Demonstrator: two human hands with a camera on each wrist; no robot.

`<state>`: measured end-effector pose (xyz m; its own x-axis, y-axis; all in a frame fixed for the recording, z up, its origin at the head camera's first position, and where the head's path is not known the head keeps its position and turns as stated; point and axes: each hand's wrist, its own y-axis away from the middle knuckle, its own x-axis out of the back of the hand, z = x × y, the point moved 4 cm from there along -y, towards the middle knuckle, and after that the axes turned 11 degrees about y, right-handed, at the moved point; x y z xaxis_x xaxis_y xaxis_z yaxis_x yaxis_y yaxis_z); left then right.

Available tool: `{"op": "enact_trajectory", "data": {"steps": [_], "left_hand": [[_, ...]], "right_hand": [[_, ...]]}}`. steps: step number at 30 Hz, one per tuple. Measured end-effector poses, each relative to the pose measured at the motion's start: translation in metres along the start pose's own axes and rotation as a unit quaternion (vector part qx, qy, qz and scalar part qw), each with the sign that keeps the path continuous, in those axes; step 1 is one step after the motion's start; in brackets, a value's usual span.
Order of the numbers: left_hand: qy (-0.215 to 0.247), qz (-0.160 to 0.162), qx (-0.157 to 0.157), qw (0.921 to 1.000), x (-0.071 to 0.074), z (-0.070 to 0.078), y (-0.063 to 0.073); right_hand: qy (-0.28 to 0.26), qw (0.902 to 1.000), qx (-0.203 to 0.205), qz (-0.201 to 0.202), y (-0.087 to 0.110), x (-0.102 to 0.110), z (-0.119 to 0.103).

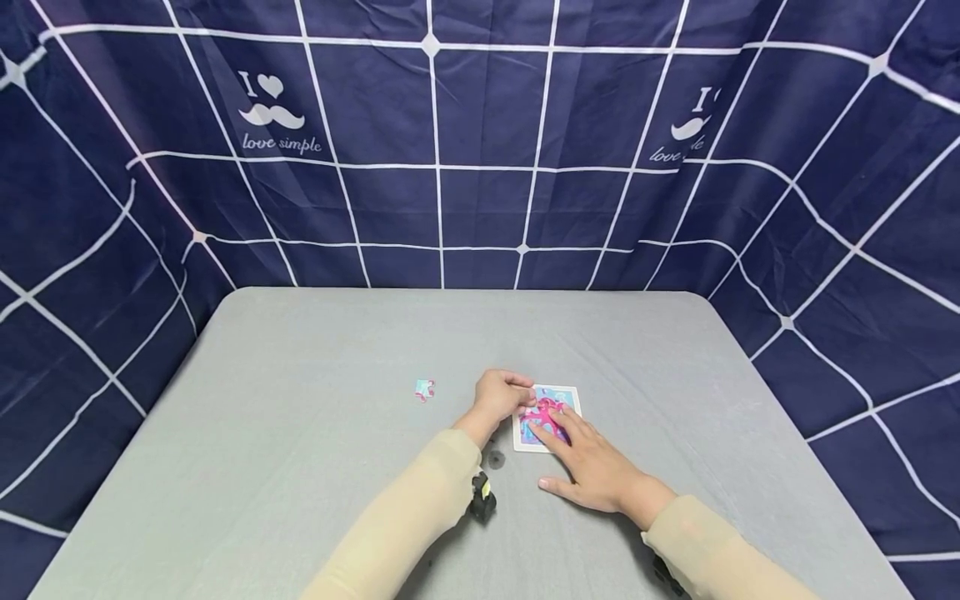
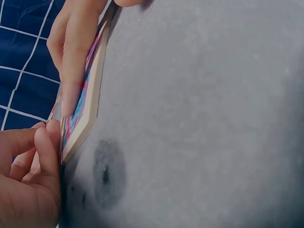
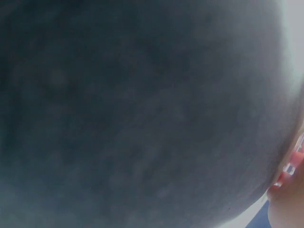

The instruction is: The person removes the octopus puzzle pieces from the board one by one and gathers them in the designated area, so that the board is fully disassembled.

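Note:
A small jigsaw puzzle (image 1: 569, 395) in a pale frame, with a pink and blue picture, lies on the table. My left hand (image 1: 500, 395) has its fingers curled and grips at the puzzle's upper left corner; whether a piece is between the fingertips is hidden. In the left wrist view, the left hand's fingertips (image 2: 53, 128) meet beside the frame (image 2: 88, 118). The right hand (image 1: 596, 467) rests its spread fingers on the picture, thumb on the table. A loose puzzle piece (image 1: 424, 389), light blue and pink, lies to the left.
The grey table (image 1: 315, 367) has a dark round spot (image 1: 497, 459) near the left wrist. A dark blue cloth (image 1: 480, 108) with white grid lines hangs behind and at both sides. Table surface and shadow fill most of the right wrist view.

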<state>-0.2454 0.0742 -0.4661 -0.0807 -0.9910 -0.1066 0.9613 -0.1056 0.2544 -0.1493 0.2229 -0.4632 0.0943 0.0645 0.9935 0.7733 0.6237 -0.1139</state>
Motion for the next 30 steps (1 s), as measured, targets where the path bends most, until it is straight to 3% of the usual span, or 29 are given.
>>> {"op": "enact_trajectory", "data": {"steps": [7,16,30], "left_hand": [[-0.004,-0.014,-0.001,0.9999,0.011,0.001,0.004],[0.013,-0.025,0.011,0.9996,0.026,0.001,0.005],[0.005,-0.020,0.017,0.9996,0.059,0.007,0.007]], "right_hand": [[-0.006,0.9999,-0.009,-0.011,0.000,0.002,-0.002],[-0.020,0.9977,-0.029,-0.058,-0.001,0.003,-0.003],[-0.014,0.9985,-0.024,-0.047,-0.001,0.002,-0.004]]}}
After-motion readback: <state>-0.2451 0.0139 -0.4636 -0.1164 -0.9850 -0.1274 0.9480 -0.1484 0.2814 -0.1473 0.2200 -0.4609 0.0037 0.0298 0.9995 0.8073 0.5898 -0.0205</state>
